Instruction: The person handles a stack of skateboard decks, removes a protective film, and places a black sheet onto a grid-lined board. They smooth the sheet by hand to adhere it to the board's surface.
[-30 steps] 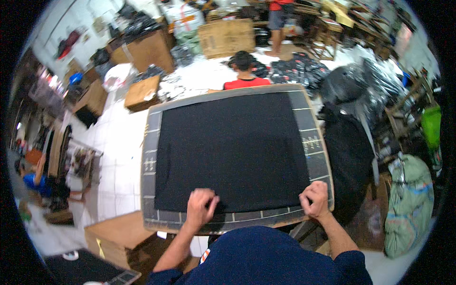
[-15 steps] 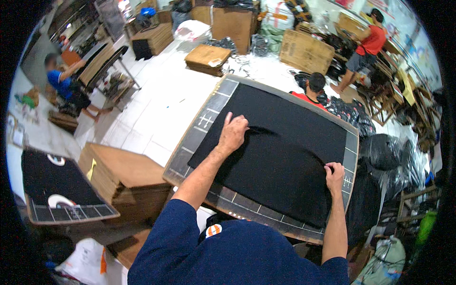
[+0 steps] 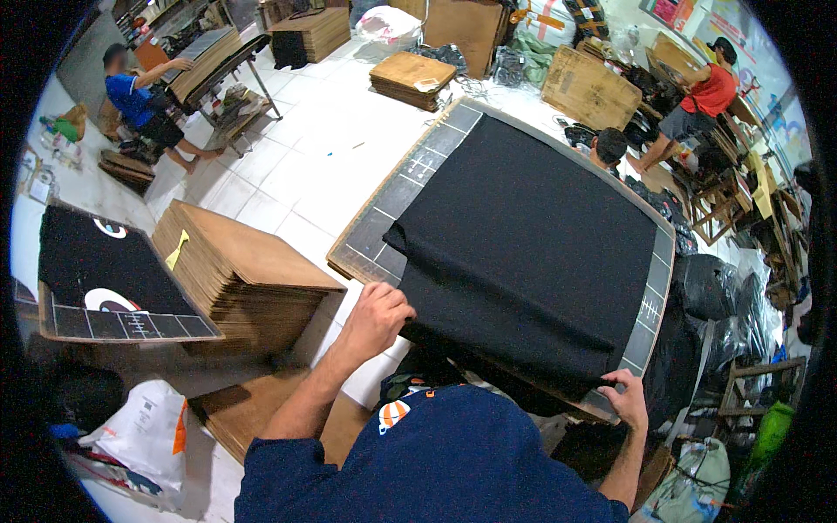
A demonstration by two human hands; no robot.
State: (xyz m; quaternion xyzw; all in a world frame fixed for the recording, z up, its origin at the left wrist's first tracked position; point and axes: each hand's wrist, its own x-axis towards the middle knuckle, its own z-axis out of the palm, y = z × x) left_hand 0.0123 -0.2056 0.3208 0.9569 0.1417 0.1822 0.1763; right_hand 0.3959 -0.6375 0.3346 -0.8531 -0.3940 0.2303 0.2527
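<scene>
White-tiled floor [image 3: 288, 166] upper left; marked surface [image 3: 375, 225] mid-frame, black cloth [image 3: 540, 235] spread over most, lower side rumpled, not yet flat! Left hand [image 3: 377, 319]: fingers closed on cloth edge; right hand [image 3: 628, 401]: pinching lower-right corner.

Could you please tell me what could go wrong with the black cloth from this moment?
The folds across the near part of the black cloth might leave a crease if they are pressed flat. Also, with the left hand and right hand at its near corners, uneven pulling could set it crooked against the white marks on the board.
</scene>
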